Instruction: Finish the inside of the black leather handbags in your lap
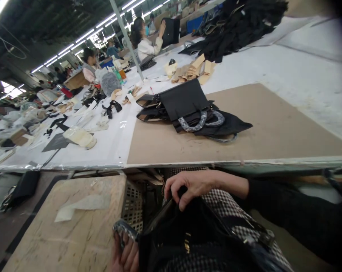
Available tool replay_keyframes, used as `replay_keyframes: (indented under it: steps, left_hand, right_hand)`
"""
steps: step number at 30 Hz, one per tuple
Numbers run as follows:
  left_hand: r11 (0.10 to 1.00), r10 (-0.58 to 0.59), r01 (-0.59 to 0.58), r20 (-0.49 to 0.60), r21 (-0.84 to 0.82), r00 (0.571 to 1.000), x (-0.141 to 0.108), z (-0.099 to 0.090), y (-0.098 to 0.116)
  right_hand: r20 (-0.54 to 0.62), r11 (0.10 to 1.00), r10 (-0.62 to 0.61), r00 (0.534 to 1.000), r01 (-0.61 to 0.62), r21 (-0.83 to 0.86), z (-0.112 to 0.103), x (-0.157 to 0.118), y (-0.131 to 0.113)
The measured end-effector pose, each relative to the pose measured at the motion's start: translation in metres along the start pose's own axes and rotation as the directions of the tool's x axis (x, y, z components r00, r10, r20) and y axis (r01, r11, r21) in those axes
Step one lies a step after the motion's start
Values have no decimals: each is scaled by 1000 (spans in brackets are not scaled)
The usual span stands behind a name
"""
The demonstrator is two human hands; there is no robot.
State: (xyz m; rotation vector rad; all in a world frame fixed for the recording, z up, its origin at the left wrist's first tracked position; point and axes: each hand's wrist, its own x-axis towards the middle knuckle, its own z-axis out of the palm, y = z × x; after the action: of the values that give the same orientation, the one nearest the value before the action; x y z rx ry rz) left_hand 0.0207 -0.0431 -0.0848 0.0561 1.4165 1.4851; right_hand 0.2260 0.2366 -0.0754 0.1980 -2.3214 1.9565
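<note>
A black handbag (156, 241) lies across my lap, over a checked garment. My right hand (192, 185) comes in from the right in a black sleeve and pinches the bag's upper edge between thumb and fingers. Low on the left, my left hand (127, 251) has its fingers curled round a plastic-wrapped handle (125, 228) beside the bag. Small gold-coloured marks show on the dark bag. Its lower part runs out of view. On the table ahead, several black bag pieces (184, 98) with plastic-wrapped handles lie stacked.
A brown board (244, 139) covers part of the white table (307, 83). Tan pieces (195, 70) and a large black heap (239, 34) lie farther back. A worn board (82, 223) rests by a plastic crate (133, 202) at left. A co-worker (146, 47) sits across the table.
</note>
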Motion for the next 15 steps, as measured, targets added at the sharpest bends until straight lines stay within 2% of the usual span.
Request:
replay_keyframes:
  steps: [2,4,5,6,8,9,10,11,13,15]
  left_hand:
    - [996,79,-84,-120,-35,990,2,-7,6]
    - [973,231,-218,-235,81,944,0,-11,16]
    - [933,349,-305,-276,192,895,-4,-12,23]
    - [863,482,-391,-290,320,827,-10,-11,29]
    - [660,708,-534,-199,529,678,-26,-1,41]
    - [573,763,-581,-117,578,635,-34,9,46]
    - [516,777,-612,-25,599,629,-40,20,50]
    - [480,753,-619,71,621,655,-45,34,53]
    - [401,612,-536,218,742,760,-47,63,58]
    - [318,410,-408,263,856,873,-39,86,62]
  right_hand:
    - [-111,998,61,992,-62,-4,6,7,10]
    - [-239,991,124,963,-132,-18,13,11,17]
    - [-290,988,145,946,-156,-17,17,12,19]
    - [-329,985,160,931,-173,-11,21,13,20]
    - [-372,980,185,909,-198,4,28,15,19]
    - [-382,978,195,904,-207,10,30,17,18]
    - [-387,977,202,900,-214,12,31,19,16]
    - [-390,975,206,897,-220,11,33,20,14]
    - [-388,976,207,898,-220,11,34,22,11]
    - [-380,978,201,903,-207,24,33,21,10]
